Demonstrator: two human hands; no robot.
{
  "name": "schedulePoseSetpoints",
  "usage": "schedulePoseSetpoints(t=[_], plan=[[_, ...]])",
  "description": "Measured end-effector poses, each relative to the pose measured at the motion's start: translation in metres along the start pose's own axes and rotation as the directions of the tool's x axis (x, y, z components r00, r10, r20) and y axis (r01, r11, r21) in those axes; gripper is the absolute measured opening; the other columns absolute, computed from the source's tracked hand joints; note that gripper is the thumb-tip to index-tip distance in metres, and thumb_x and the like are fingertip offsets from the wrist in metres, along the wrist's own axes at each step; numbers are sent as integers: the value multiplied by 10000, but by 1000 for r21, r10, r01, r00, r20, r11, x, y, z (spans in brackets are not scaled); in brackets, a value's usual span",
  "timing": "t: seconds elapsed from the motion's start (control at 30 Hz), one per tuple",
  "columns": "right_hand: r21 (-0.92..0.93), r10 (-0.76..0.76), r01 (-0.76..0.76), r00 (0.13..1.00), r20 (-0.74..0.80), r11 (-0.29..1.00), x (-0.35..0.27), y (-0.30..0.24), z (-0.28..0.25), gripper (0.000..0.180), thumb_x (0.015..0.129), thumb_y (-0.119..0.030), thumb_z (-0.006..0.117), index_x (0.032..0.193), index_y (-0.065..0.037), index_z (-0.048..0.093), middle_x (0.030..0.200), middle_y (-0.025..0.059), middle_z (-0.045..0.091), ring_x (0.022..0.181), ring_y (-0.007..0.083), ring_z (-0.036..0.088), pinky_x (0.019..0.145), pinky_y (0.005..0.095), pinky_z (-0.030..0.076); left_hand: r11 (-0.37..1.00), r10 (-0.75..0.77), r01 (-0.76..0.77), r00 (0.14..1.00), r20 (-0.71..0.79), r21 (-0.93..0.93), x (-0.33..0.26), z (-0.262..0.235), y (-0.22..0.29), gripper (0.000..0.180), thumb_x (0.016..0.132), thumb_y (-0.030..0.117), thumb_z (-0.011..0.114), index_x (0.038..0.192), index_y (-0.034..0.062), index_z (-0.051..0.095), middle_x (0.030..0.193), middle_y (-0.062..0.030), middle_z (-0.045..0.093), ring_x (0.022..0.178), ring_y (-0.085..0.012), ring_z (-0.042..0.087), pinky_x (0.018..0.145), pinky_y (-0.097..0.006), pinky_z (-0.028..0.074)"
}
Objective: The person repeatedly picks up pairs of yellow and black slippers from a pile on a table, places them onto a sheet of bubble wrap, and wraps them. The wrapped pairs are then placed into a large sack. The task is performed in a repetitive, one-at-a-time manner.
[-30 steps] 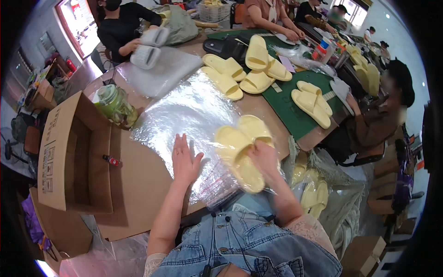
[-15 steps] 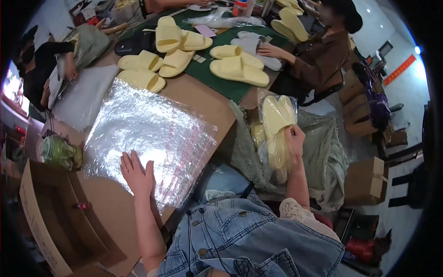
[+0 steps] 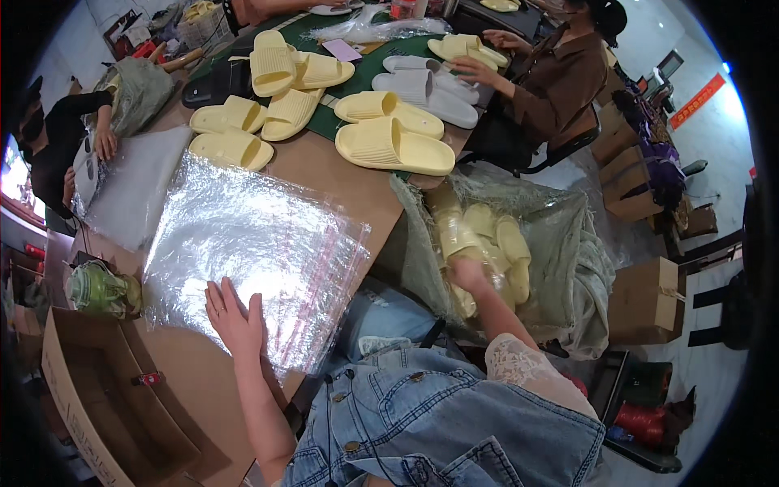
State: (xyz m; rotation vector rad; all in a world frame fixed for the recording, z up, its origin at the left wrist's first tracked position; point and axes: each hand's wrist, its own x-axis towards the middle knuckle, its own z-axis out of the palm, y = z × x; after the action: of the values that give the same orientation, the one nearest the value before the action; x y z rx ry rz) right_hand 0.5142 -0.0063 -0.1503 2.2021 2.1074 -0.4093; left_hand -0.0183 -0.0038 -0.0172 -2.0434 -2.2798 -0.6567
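My left hand [image 3: 235,318] lies flat, fingers spread, on the near edge of a stack of clear plastic bags [image 3: 251,235] on the brown table [image 3: 341,183]. My right hand [image 3: 469,272] reaches off the table's right side into a large grey-green sack [image 3: 568,260] and grips a bagged pair of yellow slippers [image 3: 458,235]. More bagged yellow slippers [image 3: 513,247] lie inside the sack beside it.
Loose yellow slippers [image 3: 393,146] and grey ones [image 3: 414,81] cover the far table and green mat. A person in brown [image 3: 560,73] sits at the far right, another at the left [image 3: 57,138]. An open cardboard box [image 3: 97,390] stands at my left; boxes [image 3: 645,296] on the floor at right.
My right hand has carried the bagged slippers off the table to the right and down into the sack. My left hand stayed on the plastic bags.
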Motion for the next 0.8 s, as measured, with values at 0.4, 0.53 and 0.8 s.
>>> schedulePoseSetpoints(t=[0.4,0.53,0.8], plan=[[379,179,-362,881,438,852,50,-21,-78,287,776,-287,698,930,-53,758,867,165,736,830,318,717,786,425,545,1000,-13,12,1000,-12,-26,-2,-2,1,717,909,450,646,1478,68,434,1568,-244,319,1458,-418,261,1178,-542,204],[328,303,-163,846,-438,930,70,-40,-185,208,841,-274,696,869,-74,746,807,113,721,789,316,700,728,424,551,1000,-16,16,1000,-2,-10,-1,-3,2,713,909,456,636,1474,68,441,1563,-249,322,1453,-427,265,1179,-538,204],[50,-306,429,717,-626,902,223,-87,-214,374,869,-248,670,1177,-43,616,1191,207,631,1100,387,595,931,474,476,999,15,-14,1000,26,-39,-1,-7,7,717,887,419,652,1456,29,454,1554,-268,330,1457,-422,268,1197,-511,178]])
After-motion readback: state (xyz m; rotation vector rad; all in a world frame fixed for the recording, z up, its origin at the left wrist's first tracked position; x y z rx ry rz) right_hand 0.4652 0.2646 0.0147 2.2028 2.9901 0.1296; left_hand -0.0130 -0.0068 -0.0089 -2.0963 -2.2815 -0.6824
